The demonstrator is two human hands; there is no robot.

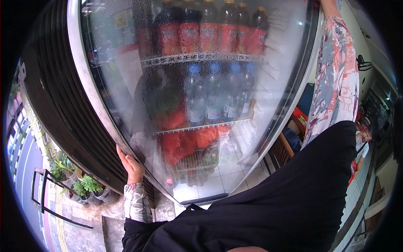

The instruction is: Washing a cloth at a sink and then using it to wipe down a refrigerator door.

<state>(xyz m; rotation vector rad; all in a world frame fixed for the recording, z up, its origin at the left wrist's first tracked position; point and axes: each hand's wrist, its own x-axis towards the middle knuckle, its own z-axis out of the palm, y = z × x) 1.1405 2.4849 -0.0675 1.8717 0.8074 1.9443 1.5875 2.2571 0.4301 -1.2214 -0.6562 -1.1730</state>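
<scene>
A glass-door drinks refrigerator (204, 198) stands right in front of me, its pane misted with droplets. My left hand (134, 168) lies against the white frame (104, 121) at its left side, thumb and forefinger apart. At the upper right edge my right hand (329, 7) is mostly cut off; it reaches the refrigerator's right side, and its fingers cannot be made out. Behind the pane, red-labelled bottles of dark drink (209, 34) line an upper shelf. Blue-capped clear water bottles (214, 94) stand one shelf lower. Red plastic bags (185, 143) lie beneath them.
A dark ribbed shutter (53, 82) borders the left side. Beyond it are potted plants (89, 186), a black metal frame (42, 189) and a road (26, 163). Wooden furniture (285, 143) stands at right, and another person (360, 151) is farther back.
</scene>
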